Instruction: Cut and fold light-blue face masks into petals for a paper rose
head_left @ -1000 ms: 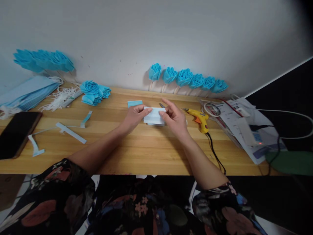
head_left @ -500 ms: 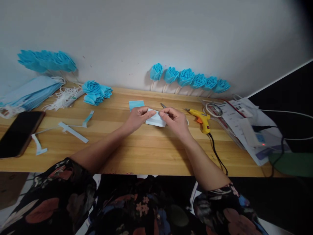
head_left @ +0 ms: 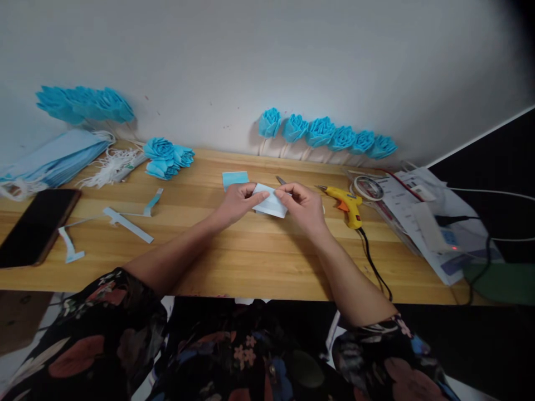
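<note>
My left hand (head_left: 237, 201) and my right hand (head_left: 304, 205) both pinch a small light-blue folded sheet (head_left: 271, 204) just above the wooden table (head_left: 251, 262), near its middle. The fingers of both hands are closed on the sheet's upper edge. A second blue piece (head_left: 234, 179) lies flat just behind my left hand. The tip of a pair of scissors (head_left: 280, 180) shows behind my right hand.
A yellow glue gun (head_left: 344, 199) with a black cord lies right of my hands. Blue paper roses (head_left: 326, 133) lean on the wall, more roses (head_left: 167, 156) at left. Blue strips (head_left: 125, 223), a dark phone (head_left: 35, 225), stacked blue masks (head_left: 54, 159) and papers (head_left: 422, 217) lie around.
My right hand's fingers, stretched out a second ago, have closed into a pinch on the sheet. The sheet has tilted and shifted slightly right.
</note>
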A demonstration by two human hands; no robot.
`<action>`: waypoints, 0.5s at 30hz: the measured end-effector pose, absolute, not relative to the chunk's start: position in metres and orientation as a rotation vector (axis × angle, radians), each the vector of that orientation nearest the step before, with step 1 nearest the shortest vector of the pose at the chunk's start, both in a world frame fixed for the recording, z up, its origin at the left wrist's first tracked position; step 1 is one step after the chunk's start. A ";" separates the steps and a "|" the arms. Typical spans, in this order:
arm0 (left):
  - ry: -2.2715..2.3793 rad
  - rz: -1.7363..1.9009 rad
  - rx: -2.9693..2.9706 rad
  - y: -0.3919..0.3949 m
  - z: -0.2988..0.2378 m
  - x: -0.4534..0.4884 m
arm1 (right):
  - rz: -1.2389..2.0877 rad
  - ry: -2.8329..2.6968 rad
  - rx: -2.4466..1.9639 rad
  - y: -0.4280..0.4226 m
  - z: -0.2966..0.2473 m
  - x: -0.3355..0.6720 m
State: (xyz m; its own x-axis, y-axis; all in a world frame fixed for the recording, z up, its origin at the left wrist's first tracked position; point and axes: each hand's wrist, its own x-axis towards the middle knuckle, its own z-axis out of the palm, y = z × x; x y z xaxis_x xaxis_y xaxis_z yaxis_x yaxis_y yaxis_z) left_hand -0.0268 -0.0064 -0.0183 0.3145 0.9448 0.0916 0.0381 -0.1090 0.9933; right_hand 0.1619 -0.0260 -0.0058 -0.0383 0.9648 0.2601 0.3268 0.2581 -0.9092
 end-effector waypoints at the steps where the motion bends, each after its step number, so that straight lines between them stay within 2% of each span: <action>1: 0.962 1.017 1.466 -0.006 -0.018 -0.027 | 0.828 -1.557 -1.237 -0.026 -0.006 0.162; 15: 0.939 0.958 1.684 -0.009 -0.012 -0.029 | 0.856 -1.665 -1.196 -0.029 -0.002 0.162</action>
